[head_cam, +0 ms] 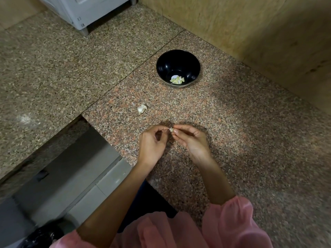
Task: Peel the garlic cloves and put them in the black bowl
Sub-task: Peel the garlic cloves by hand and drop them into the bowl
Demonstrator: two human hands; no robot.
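Left hand (152, 143), right hand (192, 140) pinch garlic clove (171, 129), perhaps part-peeled; black bowl (161, 63) well apart; counter edge (109, 136) beside left.

Location type: kitchen, food-preparation area.

Reference item: the black bowl (163, 66), standing on a speckled granite countertop (241, 149).

- Inside the bowl: peeled garlic pieces (177, 80).
- Near the bowl, to its near left: unpeeled garlic (141, 109) on the granite.
- Nearer the camera than the bowl: the left hand (152, 142) and right hand (192, 140) pinch one garlic clove (171, 129) between their fingertips.
- Behind and right of the bowl: a tan stone wall (250, 29) meets the counter.
- Far beyond the bowl, to its left: a white appliance (86, 9) on short feet.
- Well below and left of the bowl: grey floor tiles (75, 176) and a black bin bag (41, 237).
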